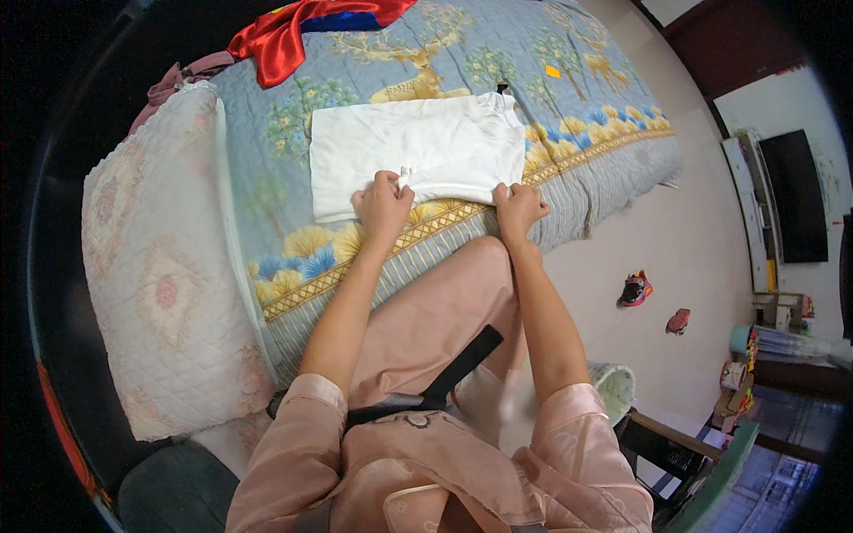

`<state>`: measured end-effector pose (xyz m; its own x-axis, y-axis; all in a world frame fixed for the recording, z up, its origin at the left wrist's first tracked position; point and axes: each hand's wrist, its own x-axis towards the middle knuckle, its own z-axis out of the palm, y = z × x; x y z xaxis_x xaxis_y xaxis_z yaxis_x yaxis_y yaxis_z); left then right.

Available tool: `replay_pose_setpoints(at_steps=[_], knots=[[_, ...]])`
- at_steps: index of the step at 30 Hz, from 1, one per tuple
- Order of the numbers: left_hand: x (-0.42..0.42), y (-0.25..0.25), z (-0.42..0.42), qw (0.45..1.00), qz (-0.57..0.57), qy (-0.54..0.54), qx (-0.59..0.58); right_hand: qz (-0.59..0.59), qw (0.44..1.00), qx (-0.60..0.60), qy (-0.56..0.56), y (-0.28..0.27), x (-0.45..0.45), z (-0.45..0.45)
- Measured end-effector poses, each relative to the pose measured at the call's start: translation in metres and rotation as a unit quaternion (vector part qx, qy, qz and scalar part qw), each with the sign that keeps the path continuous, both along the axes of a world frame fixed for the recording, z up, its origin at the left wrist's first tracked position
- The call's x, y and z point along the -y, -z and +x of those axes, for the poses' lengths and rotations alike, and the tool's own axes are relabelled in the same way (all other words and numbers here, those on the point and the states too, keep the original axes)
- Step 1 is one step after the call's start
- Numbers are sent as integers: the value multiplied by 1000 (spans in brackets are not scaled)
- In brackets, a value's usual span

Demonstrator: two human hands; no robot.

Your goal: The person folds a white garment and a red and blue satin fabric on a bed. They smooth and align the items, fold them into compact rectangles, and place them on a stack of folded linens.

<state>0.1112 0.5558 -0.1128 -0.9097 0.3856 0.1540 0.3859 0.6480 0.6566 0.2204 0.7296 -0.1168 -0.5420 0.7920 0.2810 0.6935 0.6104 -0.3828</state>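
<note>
A white cloth garment (413,140), with what looks like a collar at its right end, lies flat on the patterned bedspread (266,193). My left hand (384,203) pinches the garment's near edge at left of its middle, beside a small tag. At the near right corner, my right hand (520,208) grips the same edge between thumb and fingers. The edge between both hands curves slightly inward. A small dark object (502,88) shows just behind the garment's collar end.
A quilted floral pillow (166,286) lies at the left of the bed. Red satin cloth (283,46) is at the far left edge. A small orange piece (552,71) rests on the bedspread. Shoes (636,289) lie on the floor at right, and a light bin (613,390) stands nearer.
</note>
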Motion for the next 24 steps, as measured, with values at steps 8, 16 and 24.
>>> replay_pose_setpoints(at_steps=[8, 16, 24], knots=[[15, -10, 4, 996, 20, 84, -20, 36, 999, 8, 21, 0, -1, 0], [15, -4, 10, 996, -15, 22, -83, -3, 997, -41, 67, 10, -5, -3], [17, -9, 8, 995, -43, 69, -50, 28, 995, 46, 86, 4, -1, -7]])
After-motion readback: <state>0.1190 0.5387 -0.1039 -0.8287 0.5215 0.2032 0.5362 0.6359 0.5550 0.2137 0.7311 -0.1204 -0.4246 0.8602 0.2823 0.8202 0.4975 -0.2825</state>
